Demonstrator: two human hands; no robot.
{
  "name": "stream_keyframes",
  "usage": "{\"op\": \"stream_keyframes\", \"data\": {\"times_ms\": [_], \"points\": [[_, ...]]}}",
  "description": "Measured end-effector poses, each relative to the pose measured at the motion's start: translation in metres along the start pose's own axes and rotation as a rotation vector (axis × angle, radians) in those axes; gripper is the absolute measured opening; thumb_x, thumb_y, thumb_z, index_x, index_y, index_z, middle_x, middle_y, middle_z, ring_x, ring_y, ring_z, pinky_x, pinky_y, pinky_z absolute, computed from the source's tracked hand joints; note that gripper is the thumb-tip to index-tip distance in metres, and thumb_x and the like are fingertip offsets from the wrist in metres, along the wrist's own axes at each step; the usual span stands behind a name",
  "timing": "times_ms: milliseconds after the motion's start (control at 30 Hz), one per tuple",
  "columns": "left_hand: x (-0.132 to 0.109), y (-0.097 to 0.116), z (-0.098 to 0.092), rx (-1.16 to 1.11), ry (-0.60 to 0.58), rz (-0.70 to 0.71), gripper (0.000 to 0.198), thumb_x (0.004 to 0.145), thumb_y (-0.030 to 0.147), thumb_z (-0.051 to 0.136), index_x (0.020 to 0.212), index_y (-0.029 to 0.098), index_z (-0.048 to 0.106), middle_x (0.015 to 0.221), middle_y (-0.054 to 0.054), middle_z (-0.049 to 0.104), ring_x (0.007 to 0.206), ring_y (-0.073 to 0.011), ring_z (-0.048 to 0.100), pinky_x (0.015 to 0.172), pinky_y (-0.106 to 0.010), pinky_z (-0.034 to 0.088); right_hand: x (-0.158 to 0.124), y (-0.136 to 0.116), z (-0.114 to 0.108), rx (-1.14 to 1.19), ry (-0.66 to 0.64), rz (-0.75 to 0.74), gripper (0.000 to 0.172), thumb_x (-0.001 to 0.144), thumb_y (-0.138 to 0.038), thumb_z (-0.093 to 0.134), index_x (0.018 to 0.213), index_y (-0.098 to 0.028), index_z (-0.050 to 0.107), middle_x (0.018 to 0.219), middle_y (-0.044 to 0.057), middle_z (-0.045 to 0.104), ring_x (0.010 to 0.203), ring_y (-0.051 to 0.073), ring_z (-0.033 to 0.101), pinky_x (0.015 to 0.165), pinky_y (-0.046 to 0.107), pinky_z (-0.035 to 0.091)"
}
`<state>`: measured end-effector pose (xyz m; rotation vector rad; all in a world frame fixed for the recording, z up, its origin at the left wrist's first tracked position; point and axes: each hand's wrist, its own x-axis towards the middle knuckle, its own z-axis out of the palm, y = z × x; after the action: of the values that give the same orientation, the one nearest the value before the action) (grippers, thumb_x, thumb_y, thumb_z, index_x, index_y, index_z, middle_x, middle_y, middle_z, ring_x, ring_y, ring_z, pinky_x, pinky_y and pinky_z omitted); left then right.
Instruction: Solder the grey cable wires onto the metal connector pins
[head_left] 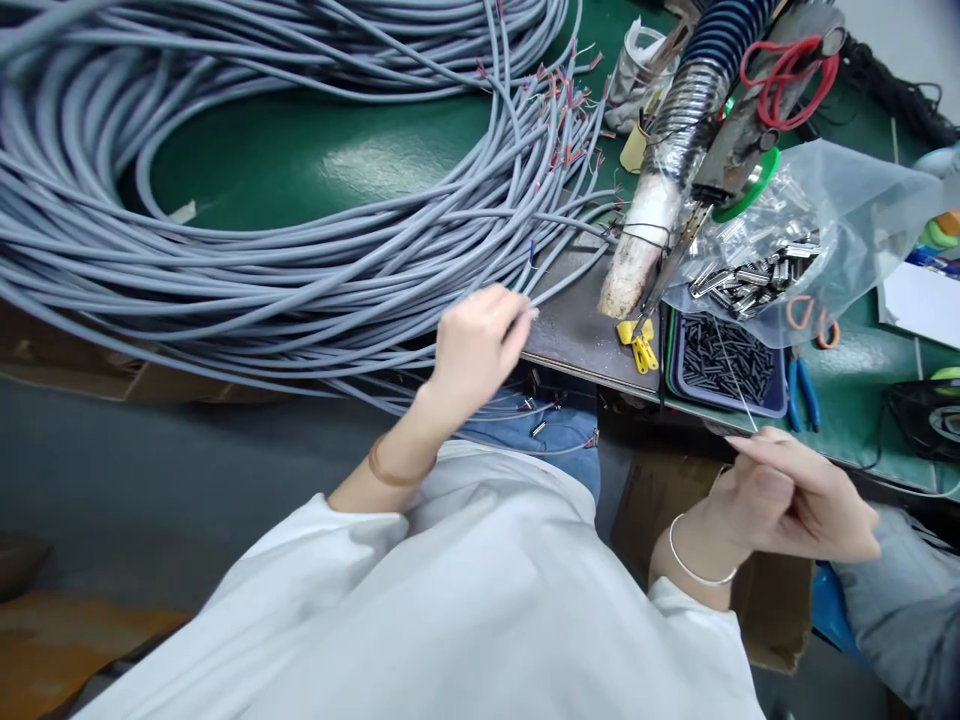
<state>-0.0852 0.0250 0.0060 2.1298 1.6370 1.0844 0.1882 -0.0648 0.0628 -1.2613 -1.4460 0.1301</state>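
Observation:
My left hand [480, 340] is closed in front of the grey cables [360, 260], thumb against the fingers. What it pinches, if anything, is hidden; one cable runs from beside its fingertips toward the upper right. My right hand [799, 495] is closed too, off the bench edge at the right. A thin pale wire [735, 375] reaches up from its fingertips across a bin [772, 408] of small black pieces [724, 355]. Several cables with metal connectors [538, 429] on their ends hang across my lap.
Left of the bin, a soldering iron [675, 255] points down beside a wrapped hose [652, 210] and a yellow clip [639, 345]. Behind are a plastic bag [847, 200] of metal connectors and red-handled scissors [780, 85]. Blue-handled pliers [802, 392] lie to the right.

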Motion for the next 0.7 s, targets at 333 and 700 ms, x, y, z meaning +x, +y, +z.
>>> {"op": "stream_keyframes", "data": {"times_ms": [333, 700], "points": [[0.036, -0.011, 0.006, 0.031, 0.109, -0.199, 0.012, 0.087, 0.02, 0.06, 0.092, 0.016, 0.07, 0.077, -0.004, 0.069, 0.066, -0.0168, 0.062, 0.069, -0.03, 0.047, 0.003, -0.021, 0.015, -0.204, -0.14, -0.482, 0.024, 0.09, -0.017, 0.063, 0.109, -0.027, 0.075, 0.055, -0.005, 0.06, 0.045, 0.012, 0.052, 0.046, 0.029, 0.041], [-0.039, 0.059, -0.039, -0.834, -0.918, 0.087, 0.017, 0.094, 0.026, 0.064, 0.095, 0.016, 0.078, 0.078, -0.006, 0.077, 0.065, -0.0136, 0.069, 0.062, -0.021, 0.05, 0.033, -0.006, -0.028, -0.677, -0.931, -0.119, 0.015, 0.104, -0.034, 0.05, 0.108, -0.023, 0.059, 0.078, -0.002, 0.076, 0.063, 0.014, 0.07, 0.058, 0.026, 0.039]]}}
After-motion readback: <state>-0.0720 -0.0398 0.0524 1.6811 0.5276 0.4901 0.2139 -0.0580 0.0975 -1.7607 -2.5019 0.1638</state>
